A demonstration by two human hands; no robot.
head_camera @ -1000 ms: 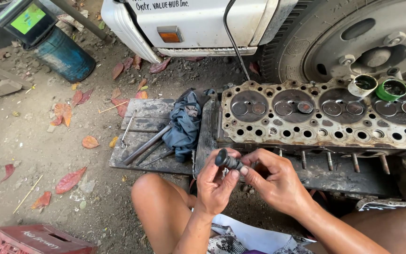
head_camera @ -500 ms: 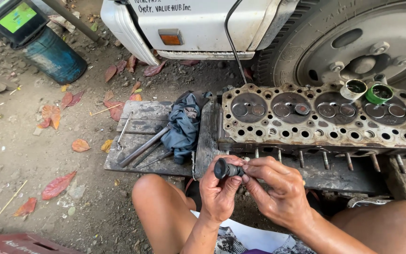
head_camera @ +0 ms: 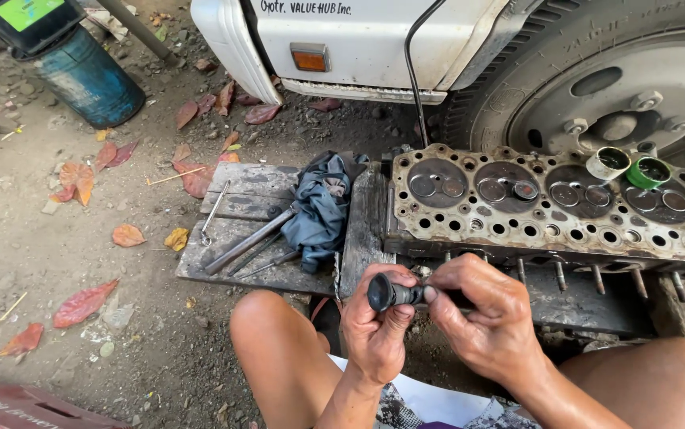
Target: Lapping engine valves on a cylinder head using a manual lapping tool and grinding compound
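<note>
Gripping a small dark valve tool (head_camera: 394, 293) with both hands, low in the middle of the view, just in front of the cylinder head (head_camera: 549, 208). Left hand (head_camera: 378, 330) closed around the tool's round black head, fingers curled tight and thumb pressed against it. Right hand (head_camera: 489, 314) pinching the slim stem end between thumb and fingertips, other fingers bent loosely over, so neither hand open. Held up above the bare knees, clear of the ground and not touching the cylinder head. Resting across grimy wooden planks (head_camera: 239, 238), combustion side up, with four round chambers and valves showing. Sitting on its right end, side by side, a white tin (head_camera: 608, 163) and a green tin (head_camera: 647, 172). Lying on the planks to the left, a crumpled blue-grey rag (head_camera: 320, 208) and long metal tools (head_camera: 248, 241) beside it. Standing behind, a white vehicle with its big wheel (head_camera: 620, 95), plus a blue drum (head_camera: 88, 75) on leaf-strewn dirt
</note>
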